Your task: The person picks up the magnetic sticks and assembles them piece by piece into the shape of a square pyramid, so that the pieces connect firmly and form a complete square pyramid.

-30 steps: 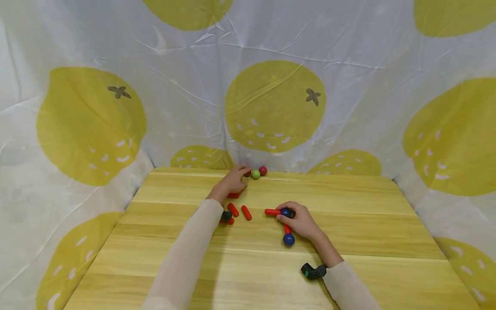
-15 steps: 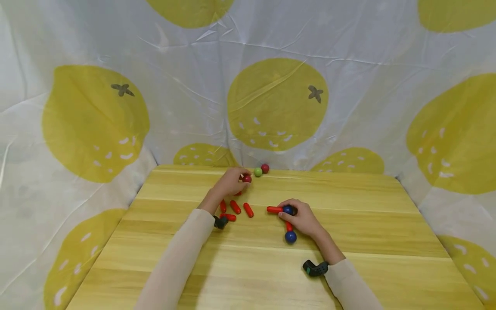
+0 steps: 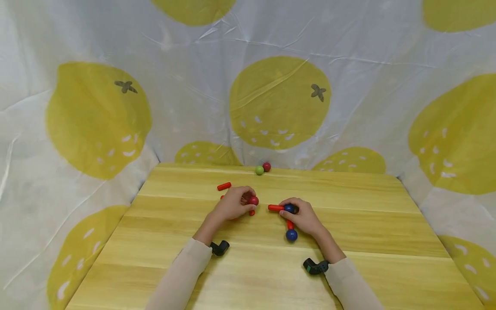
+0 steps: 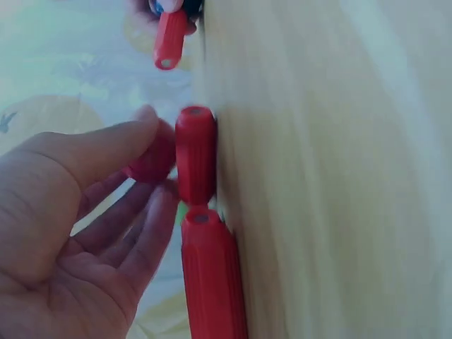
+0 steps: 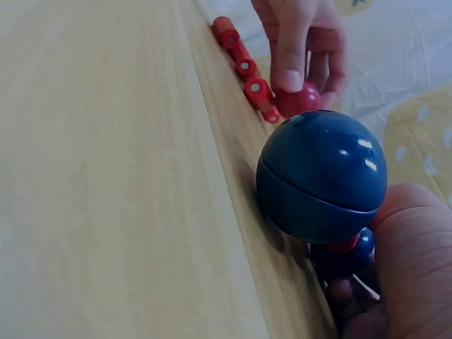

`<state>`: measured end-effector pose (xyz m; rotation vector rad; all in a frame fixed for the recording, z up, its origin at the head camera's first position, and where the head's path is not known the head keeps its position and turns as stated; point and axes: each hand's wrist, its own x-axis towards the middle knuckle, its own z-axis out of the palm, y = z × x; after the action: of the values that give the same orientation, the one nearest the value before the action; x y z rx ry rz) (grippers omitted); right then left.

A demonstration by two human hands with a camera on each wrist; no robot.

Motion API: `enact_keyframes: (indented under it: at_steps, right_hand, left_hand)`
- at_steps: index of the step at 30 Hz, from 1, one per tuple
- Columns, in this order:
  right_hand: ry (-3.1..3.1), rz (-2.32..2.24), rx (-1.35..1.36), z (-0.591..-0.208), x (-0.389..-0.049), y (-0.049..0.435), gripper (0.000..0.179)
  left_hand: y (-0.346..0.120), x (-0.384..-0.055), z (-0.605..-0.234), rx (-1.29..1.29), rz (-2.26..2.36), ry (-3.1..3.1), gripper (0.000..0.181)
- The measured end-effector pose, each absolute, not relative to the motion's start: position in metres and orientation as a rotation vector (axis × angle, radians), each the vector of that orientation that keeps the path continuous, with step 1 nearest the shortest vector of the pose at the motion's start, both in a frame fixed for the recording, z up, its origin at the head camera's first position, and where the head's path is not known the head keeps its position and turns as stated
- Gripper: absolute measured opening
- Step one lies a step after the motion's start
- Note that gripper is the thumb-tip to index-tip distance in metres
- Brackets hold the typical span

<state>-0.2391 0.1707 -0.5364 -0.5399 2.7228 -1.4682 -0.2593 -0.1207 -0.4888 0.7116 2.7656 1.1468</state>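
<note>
Place: small curtained tabletop space; whether in a home or a studio cannot be told.
Surface: yellowish wood grain, laid in plank-like bands.
Curtain: creased whitish cloth with large yellow fruit prints, rising beyond the far, left and right edges.

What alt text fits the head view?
Left hand pinches a red ball; right hand grips a blue ball joined to red rods, another blue ball nearer. A green ball and second red ball sit far back on the table.
</note>
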Motion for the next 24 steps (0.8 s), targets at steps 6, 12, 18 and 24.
enact_keyframes:
  at_steps: [6, 12, 18, 24]
  right_hand:
    - [2.71, -1.467, -0.553, -0.535, -0.239, 0.17, 0.022]
    - [2.704, -1.476, -0.539, -0.534, -0.237, 0.171, 0.023]
    - [2.697, -1.443, -0.561, -0.535, -0.238, 0.169, 0.022]
    - [2.67, -1.418, -0.632, -0.533, -0.24, 0.164, 0.026]
  left_hand:
    - [-0.11, -0.251, -0.487, 0.727, 1.087, 2.765, 0.027]
    - [-0.1, -0.244, -0.484, 0.767, 1.098, 2.708, 0.029]
    - [-0.096, -0.242, -0.486, 0.768, 1.068, 2.698, 0.028]
    - [-0.096, -0.242, -0.486, 0.796, 1.081, 2.675, 0.027]
